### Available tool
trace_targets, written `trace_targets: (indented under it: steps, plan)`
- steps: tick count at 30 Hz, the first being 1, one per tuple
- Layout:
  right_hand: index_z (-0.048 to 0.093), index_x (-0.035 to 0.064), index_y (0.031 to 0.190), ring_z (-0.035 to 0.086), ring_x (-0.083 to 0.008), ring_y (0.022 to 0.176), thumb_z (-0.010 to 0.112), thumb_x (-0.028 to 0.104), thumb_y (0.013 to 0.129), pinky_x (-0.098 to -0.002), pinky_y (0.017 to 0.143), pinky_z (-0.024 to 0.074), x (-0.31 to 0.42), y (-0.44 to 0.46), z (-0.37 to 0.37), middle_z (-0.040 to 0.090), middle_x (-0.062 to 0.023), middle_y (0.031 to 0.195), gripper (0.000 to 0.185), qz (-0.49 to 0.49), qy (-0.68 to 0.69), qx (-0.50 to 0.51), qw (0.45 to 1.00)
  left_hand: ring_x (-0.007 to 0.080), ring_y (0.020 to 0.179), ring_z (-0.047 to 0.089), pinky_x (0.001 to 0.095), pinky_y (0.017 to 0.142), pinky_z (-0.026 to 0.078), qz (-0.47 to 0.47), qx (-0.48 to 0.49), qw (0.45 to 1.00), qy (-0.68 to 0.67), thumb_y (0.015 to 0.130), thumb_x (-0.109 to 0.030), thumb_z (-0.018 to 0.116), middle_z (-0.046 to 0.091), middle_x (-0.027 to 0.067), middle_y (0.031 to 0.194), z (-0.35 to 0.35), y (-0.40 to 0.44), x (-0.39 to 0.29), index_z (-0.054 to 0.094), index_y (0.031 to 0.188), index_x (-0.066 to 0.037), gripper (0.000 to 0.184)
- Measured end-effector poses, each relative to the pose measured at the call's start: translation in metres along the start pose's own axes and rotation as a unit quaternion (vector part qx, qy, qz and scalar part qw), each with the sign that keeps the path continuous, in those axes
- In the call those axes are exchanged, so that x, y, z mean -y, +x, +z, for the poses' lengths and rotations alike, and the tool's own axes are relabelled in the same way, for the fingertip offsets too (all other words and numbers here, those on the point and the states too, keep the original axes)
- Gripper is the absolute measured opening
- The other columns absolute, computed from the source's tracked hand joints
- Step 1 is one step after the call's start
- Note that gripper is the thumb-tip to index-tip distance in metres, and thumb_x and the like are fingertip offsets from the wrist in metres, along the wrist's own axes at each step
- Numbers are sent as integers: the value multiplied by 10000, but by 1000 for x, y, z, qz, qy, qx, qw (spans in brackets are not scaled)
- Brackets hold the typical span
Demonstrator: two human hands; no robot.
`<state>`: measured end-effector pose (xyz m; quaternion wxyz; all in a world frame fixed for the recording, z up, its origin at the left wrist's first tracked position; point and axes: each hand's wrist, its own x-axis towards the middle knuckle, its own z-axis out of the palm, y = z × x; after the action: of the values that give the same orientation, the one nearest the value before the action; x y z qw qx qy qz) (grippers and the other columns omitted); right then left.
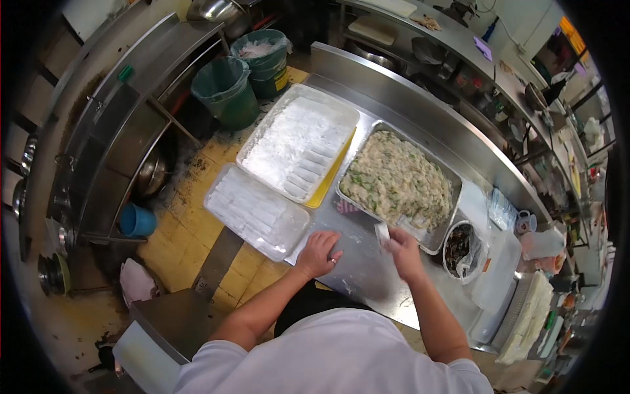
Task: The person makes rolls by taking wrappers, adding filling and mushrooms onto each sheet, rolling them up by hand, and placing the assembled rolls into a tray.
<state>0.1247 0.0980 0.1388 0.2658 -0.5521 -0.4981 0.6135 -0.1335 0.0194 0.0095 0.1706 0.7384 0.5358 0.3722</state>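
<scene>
My left hand (319,254) rests on the steel table (357,269) near its front edge, thumb apart from the loosely bent fingers, holding nothing visible. In my right hand (403,249) is a small flat white scraper (382,232), its blade standing up beside the near edge of a metal tray (338,187). That tray is heaped with a pale minced filling (397,177) flecked with green. To the left, a large white tray (246,161) holds white powder (298,125) and a row of powder-coated rolls (307,172). More coated pieces (252,207) lie in a clear plastic tray (298,240).
Right of the filling stands a round tub (462,249) with dark contents and a plastic bag. Clear lids (499,269), a mug (525,222) and a jug (543,243) stand farther right. Green bins (226,92) are on the floor beyond the table. A raised steel backsplash (420,98) borders the table.
</scene>
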Motion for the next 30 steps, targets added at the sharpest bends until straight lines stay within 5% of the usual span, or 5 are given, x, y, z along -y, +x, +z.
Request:
trace_targets:
  steps: [6,10,17,26,30]
  plan:
    - [754,-46,1169,681,-149,892,760,162,939,-336,815,550,151,151,79,771,-84,995,310,-139,-197,4,970,377,1218,628,513,1100,480,-2,-2,999,-47,854,-194,794,689,153,1259,-3,-2,11,675,1320,-32,507]
    - [764,-16,1223,756,-445,1080,745,158,859,-479,942,587,158,260,115,783,-274,1117,404,-243,-444,-25,862,361,1217,624,512,1111,471,-3,-5,999,-51,865,-219,769,689,144,1243,-3,-4,12,684,1297,-36,477]
    - [815,49,1184,756,-427,1086,652,122,844,-497,974,599,148,342,149,794,-240,1138,384,-103,-695,141,697,338,1218,619,507,1116,463,5,10,998,-56,873,-233,753,676,123,1235,-6,-2,15,676,1300,-53,470]
    - [826,98,1108,760,-394,1112,676,154,877,-485,942,615,130,347,153,797,-200,1180,281,-149,-659,138,724,343,1228,621,520,1121,460,12,16,998,-65,865,-227,762,682,131,1237,-7,1,15,678,1307,-64,479]
    - [790,75,1173,719,-406,1157,649,78,851,-498,1018,589,134,304,158,774,-194,1184,352,-214,-600,3,771,359,1235,619,533,1117,463,5,27,998,-55,844,-225,778,685,133,1255,-7,0,15,677,1303,-61,498]
